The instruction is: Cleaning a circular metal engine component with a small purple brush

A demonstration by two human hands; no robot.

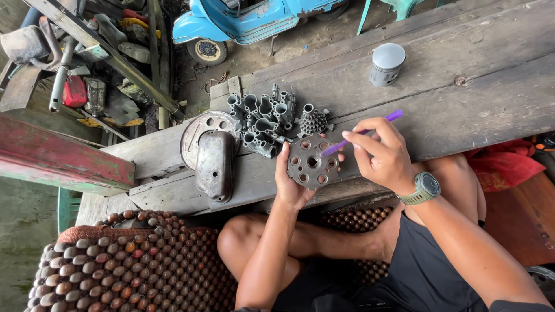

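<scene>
My left hand [291, 184] holds a round grey metal disc [313, 162] with several holes, tilted up over the edge of the wooden bench [462, 86]. My right hand [381, 153] grips a purple toothbrush [361, 133], its bristle end resting on the disc's upper right part. A green-strapped watch [425, 188] sits on my right wrist. I sit with bare knees under the bench edge.
On the bench lie a cluster of grey finned metal parts [263, 122], a small finned cylinder head [313, 121], a curved metal cover [214, 164] and a grey piston [386, 63]. A beaded seat mat [133, 266] lies lower left. A blue scooter [248, 23] stands beyond.
</scene>
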